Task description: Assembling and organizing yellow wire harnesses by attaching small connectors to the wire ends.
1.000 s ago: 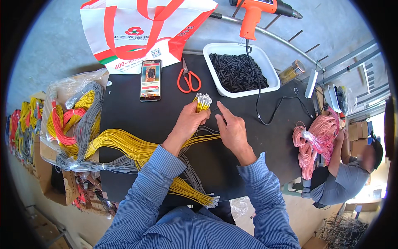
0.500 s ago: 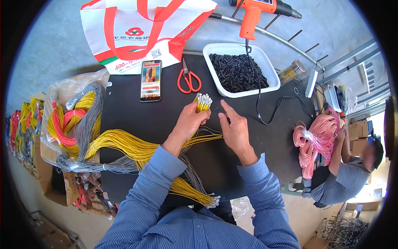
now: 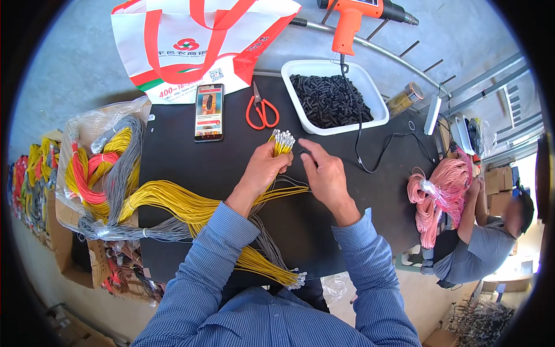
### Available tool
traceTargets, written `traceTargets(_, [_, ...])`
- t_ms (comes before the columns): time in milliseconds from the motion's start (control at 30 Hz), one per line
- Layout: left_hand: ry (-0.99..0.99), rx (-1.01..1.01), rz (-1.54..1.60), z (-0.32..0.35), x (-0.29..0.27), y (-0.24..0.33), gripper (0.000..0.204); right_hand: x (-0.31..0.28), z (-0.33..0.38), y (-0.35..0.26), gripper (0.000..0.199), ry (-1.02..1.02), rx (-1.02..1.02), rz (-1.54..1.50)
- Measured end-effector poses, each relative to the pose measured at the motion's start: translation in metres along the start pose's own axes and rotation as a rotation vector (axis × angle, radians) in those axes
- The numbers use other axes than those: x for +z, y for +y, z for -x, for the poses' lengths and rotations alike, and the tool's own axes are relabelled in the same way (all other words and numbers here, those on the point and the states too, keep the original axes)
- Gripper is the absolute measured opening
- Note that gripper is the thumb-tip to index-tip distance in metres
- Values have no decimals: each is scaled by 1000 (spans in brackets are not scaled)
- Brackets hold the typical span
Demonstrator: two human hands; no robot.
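Observation:
My left hand (image 3: 265,169) is closed around a bunch of yellow wires (image 3: 281,148), just behind their silvery metal ends (image 3: 283,137). Close on the right, my right hand (image 3: 327,176) has its index finger stretched toward those ends and its thumb apart from it. The other fingers are curled in. A small dark piece shows between the two hands, too small to name. From the left, a thick bundle of yellow wires (image 3: 173,199) runs across the table under my left forearm, with grey wires (image 3: 167,231) beside it. More metal-tipped ends (image 3: 296,280) lie at the near edge.
Red-handled scissors (image 3: 263,113) and a phone (image 3: 209,113) lie behind my hands. A white tub (image 3: 378,115) holds short black tubes (image 3: 329,98); an orange heat gun (image 3: 348,29) hangs above, its cord on the black table (image 3: 370,231). Pink wire (image 3: 442,185) and a person (image 3: 488,231) are at right.
My right hand has shifted slightly left, bringing its index fingertip closer to the wire ends. The left hand keeps its hold on the yellow wires.

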State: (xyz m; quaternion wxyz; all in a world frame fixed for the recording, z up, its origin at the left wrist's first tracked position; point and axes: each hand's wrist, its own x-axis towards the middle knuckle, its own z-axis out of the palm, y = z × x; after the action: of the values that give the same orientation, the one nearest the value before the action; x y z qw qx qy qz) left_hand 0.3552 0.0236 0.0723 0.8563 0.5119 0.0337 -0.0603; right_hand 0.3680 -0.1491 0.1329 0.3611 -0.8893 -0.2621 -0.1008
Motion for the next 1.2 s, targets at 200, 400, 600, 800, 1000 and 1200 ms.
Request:
traceTargets(200, [25,5,72,0,2,0,10,-11,5,12,9,-118,-33,178])
traceTargets(400, [-37,1,41,1,0,1,15,-24,14,21,8,-195,-81,177])
traceTargets(600, [-98,-3,74,4,2,4,14,-54,-5,20,15,-272,784,-789])
traceTargets(800, [-61,5,2,2,0,3,14,-54,-9,19,20,-403,782,-1245])
traceTargets(1000, [-55,-31,12,1,-2,3,13,-46,-10,17,27,-420,826,-1078])
traceTargets(1200, [-48,-37,37,1,-1,4,11,-45,-12,10,22,-358,862,-1198])
